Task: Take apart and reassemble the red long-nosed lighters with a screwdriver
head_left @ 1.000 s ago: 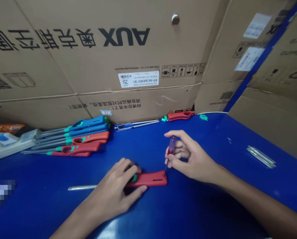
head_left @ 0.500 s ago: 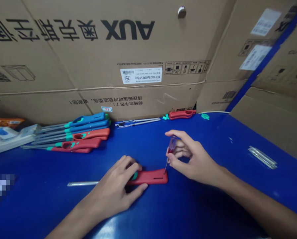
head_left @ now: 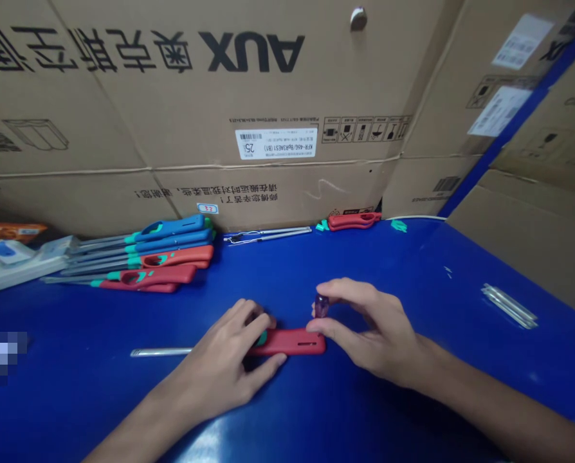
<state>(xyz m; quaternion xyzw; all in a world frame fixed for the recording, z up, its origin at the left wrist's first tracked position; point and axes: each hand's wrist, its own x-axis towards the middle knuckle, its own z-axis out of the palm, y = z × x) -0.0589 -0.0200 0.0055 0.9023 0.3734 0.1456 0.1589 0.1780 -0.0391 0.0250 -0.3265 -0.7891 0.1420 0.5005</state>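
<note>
A red long-nosed gas lighter (head_left: 294, 341) lies on the blue table, its metal tube pointing left. My left hand (head_left: 234, 350) is closed over its middle and presses it down, covering part of the green trigger area. With thumb and fingers, my right hand (head_left: 365, 328) grips a small screwdriver (head_left: 321, 307) by its purple see-through handle. The screwdriver stands nearly upright over the right end of the lighter's handle. Its shaft and tip are hidden behind my thumb and fingers.
Several blue and red lighters (head_left: 166, 247) are piled at the back left, beside a white power strip (head_left: 31, 267). Along the cardboard wall (head_left: 181, 148) lie thin metal tubes (head_left: 268, 235), red handle shells (head_left: 354, 221) and green pieces (head_left: 399, 225). More metal tubes (head_left: 509, 305) rest at right.
My right hand has come down and turned, bringing the screwdriver from a slight tilt to more upright. My left hand and the lighter have stayed in place.
</note>
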